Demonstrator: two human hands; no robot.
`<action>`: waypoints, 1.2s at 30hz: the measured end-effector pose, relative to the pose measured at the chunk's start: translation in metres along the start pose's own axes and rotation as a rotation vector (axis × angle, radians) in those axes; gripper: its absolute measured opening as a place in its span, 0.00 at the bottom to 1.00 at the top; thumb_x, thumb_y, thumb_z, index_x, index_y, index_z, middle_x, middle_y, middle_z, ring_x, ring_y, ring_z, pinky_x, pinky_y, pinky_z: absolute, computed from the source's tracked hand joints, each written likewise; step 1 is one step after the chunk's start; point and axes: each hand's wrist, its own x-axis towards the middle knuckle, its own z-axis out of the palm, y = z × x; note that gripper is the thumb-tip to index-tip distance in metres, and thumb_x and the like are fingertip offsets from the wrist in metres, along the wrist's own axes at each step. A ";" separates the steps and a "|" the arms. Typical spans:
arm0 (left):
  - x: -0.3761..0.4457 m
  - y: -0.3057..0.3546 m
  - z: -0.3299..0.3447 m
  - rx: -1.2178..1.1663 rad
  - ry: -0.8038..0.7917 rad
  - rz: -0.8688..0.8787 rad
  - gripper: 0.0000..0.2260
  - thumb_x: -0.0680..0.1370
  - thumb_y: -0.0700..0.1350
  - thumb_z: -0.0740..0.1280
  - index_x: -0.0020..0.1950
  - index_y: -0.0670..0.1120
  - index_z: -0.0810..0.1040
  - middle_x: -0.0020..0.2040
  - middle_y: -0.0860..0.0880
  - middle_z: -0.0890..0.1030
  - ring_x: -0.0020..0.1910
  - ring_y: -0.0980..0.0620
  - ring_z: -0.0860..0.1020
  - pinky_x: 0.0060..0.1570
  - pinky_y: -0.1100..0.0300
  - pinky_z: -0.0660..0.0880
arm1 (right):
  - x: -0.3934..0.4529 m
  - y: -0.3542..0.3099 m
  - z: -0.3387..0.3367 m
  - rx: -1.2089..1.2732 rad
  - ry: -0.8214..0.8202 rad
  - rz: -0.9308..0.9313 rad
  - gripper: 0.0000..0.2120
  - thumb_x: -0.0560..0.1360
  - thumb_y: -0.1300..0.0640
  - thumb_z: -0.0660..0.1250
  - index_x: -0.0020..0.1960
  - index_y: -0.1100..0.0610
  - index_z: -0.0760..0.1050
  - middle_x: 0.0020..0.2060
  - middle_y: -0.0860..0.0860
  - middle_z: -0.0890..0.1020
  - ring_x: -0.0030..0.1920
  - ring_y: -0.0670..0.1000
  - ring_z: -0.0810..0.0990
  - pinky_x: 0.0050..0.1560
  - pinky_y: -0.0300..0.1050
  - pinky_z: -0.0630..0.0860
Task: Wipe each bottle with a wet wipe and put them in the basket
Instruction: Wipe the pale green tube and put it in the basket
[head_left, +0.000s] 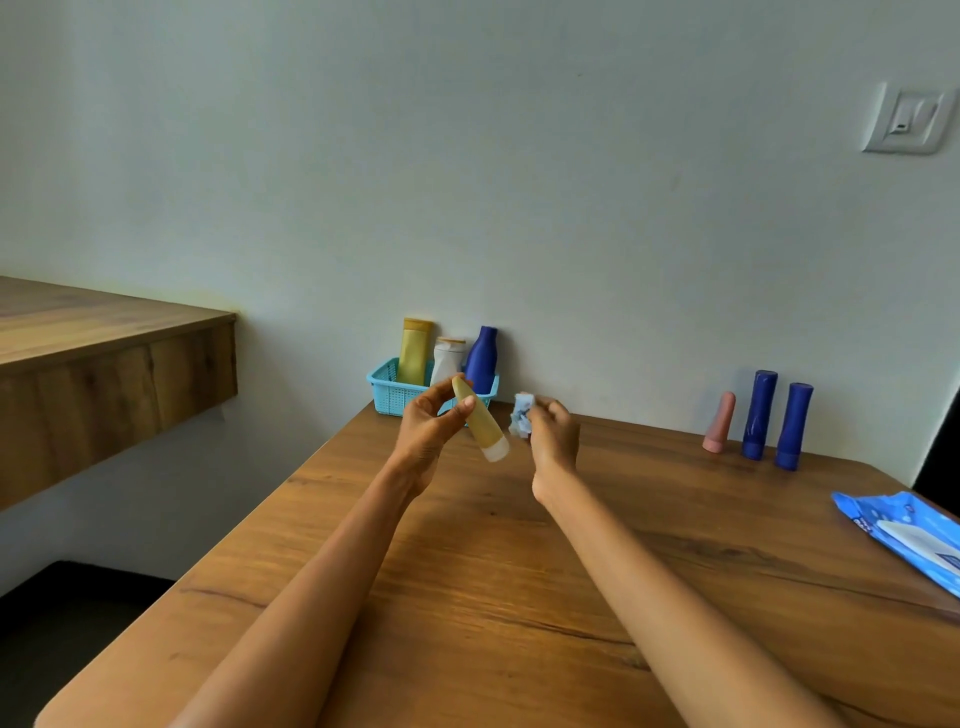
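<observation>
Left hand (431, 415) gripping yellow tube (480, 421), right hand (550, 431) pinching crumpled wipe (522, 414)

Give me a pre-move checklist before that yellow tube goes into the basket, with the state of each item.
1. Yellow tube held in left hand: ok.
2. Wet wipe gripped in right hand: ok.
3. Wipe touching the tube: not ok, they are apart.
4. Tube wiped all round: cannot tell.
5. Room in basket beside its three bottles: cannot tell.
6. Path over table to basket free: ok.
</observation>
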 end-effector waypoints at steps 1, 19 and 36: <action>0.000 0.000 0.000 -0.004 -0.006 -0.006 0.17 0.67 0.46 0.72 0.55 0.50 0.79 0.52 0.50 0.82 0.55 0.49 0.79 0.58 0.52 0.75 | -0.001 -0.001 0.002 -0.077 -0.020 -0.135 0.08 0.78 0.61 0.60 0.49 0.54 0.78 0.48 0.52 0.81 0.44 0.45 0.77 0.37 0.33 0.72; 0.000 0.002 -0.008 -0.124 0.052 -0.041 0.14 0.76 0.38 0.66 0.61 0.43 0.75 0.52 0.50 0.82 0.51 0.53 0.81 0.51 0.59 0.79 | 0.010 0.015 -0.044 -0.639 -0.429 -0.464 0.07 0.72 0.61 0.68 0.44 0.54 0.84 0.42 0.48 0.85 0.36 0.41 0.79 0.32 0.29 0.72; 0.003 0.004 -0.004 -0.135 -0.008 -0.056 0.13 0.77 0.38 0.64 0.62 0.43 0.74 0.54 0.49 0.81 0.51 0.53 0.81 0.50 0.60 0.79 | 0.020 -0.004 -0.051 -0.785 -0.457 -0.339 0.11 0.77 0.50 0.62 0.54 0.53 0.79 0.47 0.47 0.82 0.44 0.44 0.78 0.46 0.41 0.74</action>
